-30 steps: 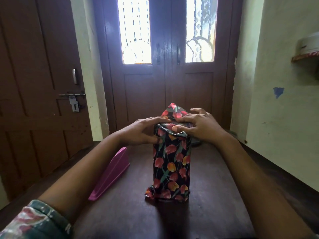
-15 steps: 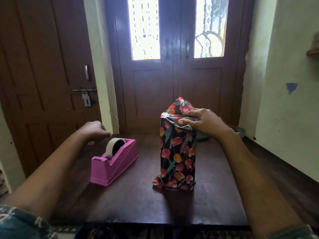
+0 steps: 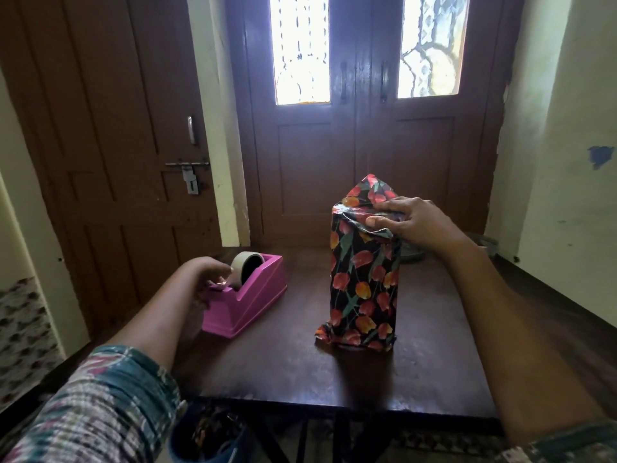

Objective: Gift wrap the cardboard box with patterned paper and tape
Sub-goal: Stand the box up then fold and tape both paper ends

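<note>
The left hand point(image 3: 203, 279) pinches tape point(image 3: 237, 274) at the pink dispenser point(image 3: 257, 295); the upright wrapped box point(image 3: 364, 289) stands to its right, top gripped by the right hand point(image 3: 414, 225).

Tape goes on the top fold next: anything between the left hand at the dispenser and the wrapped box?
Nothing visible. The left hand is at the roll in the pink tape dispenser; only bare table lies between it and the wrapped box. The right hand holds the top fold down, covering part of it.
</note>
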